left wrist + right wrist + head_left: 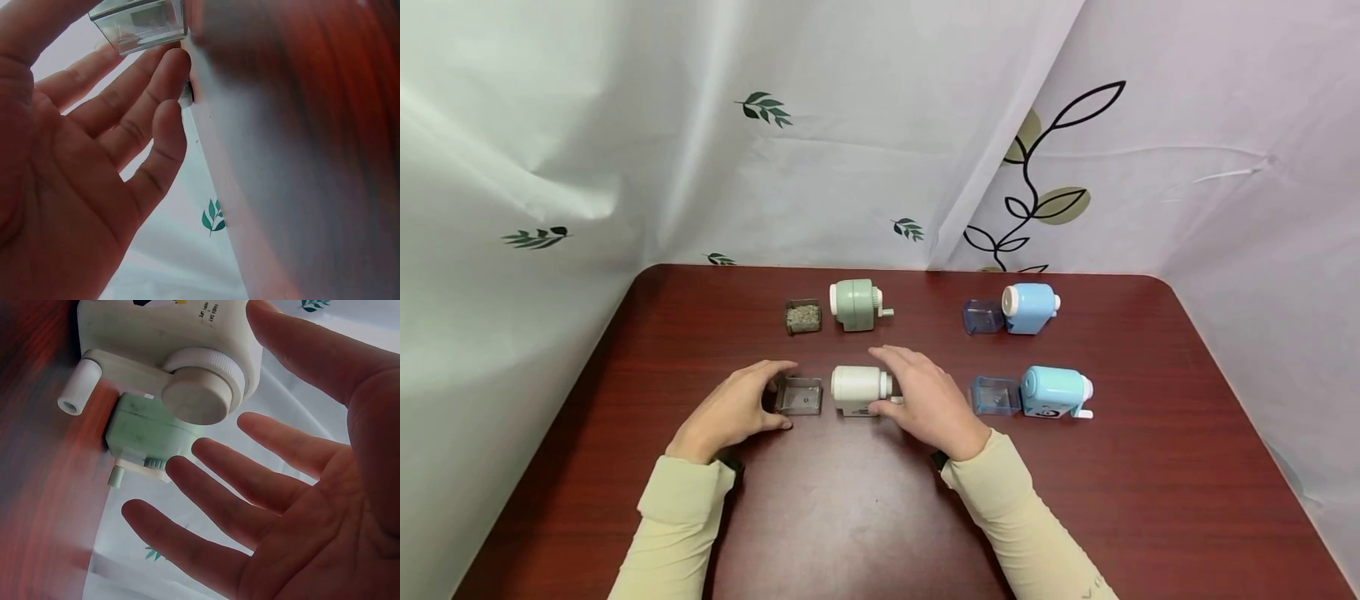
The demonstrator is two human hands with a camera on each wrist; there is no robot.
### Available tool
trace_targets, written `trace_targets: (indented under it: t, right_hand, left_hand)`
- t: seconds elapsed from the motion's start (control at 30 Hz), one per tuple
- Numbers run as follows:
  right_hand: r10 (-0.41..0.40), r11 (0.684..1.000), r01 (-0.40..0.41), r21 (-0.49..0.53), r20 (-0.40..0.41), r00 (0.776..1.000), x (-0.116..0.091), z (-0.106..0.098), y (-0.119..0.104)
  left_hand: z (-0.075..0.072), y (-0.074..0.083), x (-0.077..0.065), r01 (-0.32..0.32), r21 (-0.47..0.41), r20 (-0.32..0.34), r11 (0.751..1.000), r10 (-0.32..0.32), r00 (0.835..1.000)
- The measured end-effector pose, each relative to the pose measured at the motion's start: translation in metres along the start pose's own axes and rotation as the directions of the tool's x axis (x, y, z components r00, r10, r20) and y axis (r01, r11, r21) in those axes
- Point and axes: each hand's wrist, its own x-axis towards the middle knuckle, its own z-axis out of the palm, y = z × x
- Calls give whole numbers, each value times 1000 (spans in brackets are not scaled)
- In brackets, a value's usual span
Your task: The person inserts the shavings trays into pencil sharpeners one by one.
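A cream crank pencil sharpener [856, 385] stands in the middle of the table, its crank [134, 374] on the right side. My right hand [928, 402] is beside that crank side, fingers spread and extended, thumb close to the body. In the right wrist view the palm of my right hand [300, 506] shows with nothing in it. Left of the sharpener lies its clear shavings drawer [800, 397]. Around the drawer's left end curves my left hand [737, 410], thumb on the near side and fingers on the far side. The left wrist view shows the drawer [147, 28] by relaxed fingers [165, 137].
Behind are a green sharpener [854, 305] and a drawer of shavings [803, 317]. To the right stand a blue sharpener [1028, 308] with a dark blue drawer [982, 317], and a turquoise sharpener [1052, 390] with a light blue drawer [996, 396]. A white curtain [835, 183] hangs behind the table.
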Motion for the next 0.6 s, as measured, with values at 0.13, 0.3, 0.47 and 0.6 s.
trace_targets:
  t: [0.13,0.3,0.47,0.6]
  right_hand:
    - [-21,1000,21,2,-20,1000,1,1,0]
    - [-33,999,33,5,-32,999,1,4,1]
    - [-30,1000,30,2,-32,999,2,4,2]
    - [-41,999,41,9,-39,998,2,4,2]
  left_hand:
    - [0,2,1,2,5,2,1000,-2,1000]
    - [1,3,2,-6,16,-14,1000,6,1000]
    - [1,4,3,-14,26,-38,1000,15,999]
    - [0,4,3,-10,39,-47,999,12,999]
